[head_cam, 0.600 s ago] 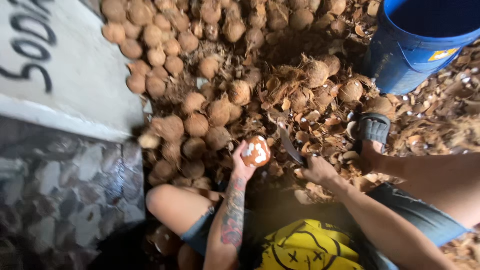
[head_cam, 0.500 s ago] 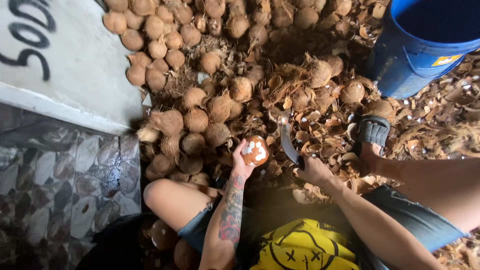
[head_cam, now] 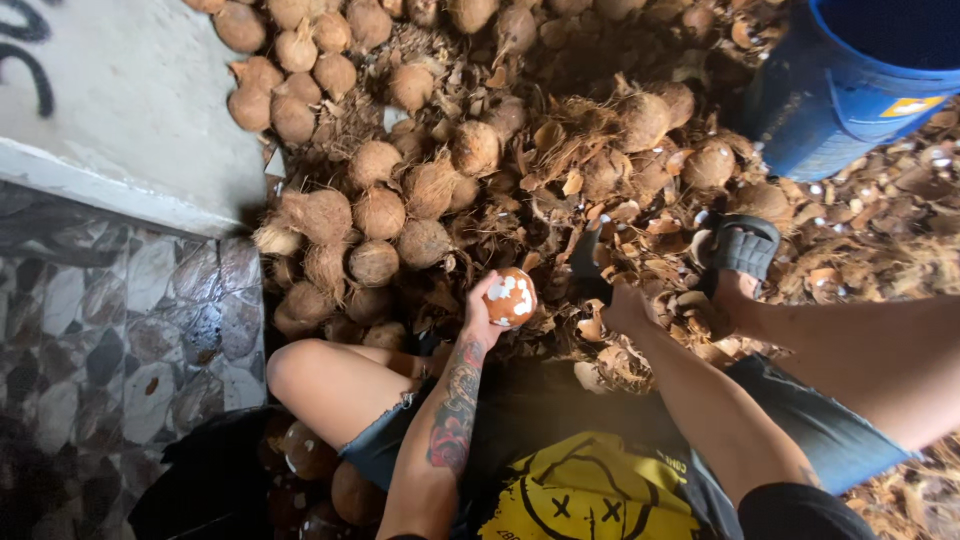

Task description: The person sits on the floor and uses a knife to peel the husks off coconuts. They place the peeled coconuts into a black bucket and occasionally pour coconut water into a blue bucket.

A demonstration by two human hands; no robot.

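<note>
Left hand [head_cam: 482, 318] gripping chipped coconut [head_cam: 510, 297], right hand [head_cam: 625, 305] clutching dark blade [head_cam: 587, 258], husked coconut pile [head_cam: 400, 200] ahead, blue bucket [head_cam: 850, 90] right

Grey painted wall [head_cam: 130, 110] at left; patterned stone-tile floor [head_cam: 110, 340] beneath. Ground [head_cam: 900, 240] littered with husk debris. Blue barrel [head_cam: 850, 90] upper right.

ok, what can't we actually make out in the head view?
- Blade in right hand: dark and blurred, its edge merges into the husk litter.
- Blue barrel: cut off by the top and right edges.
- Coconut in left hand: far side hidden.
- Dark bag contents: mostly shadowed.
</note>
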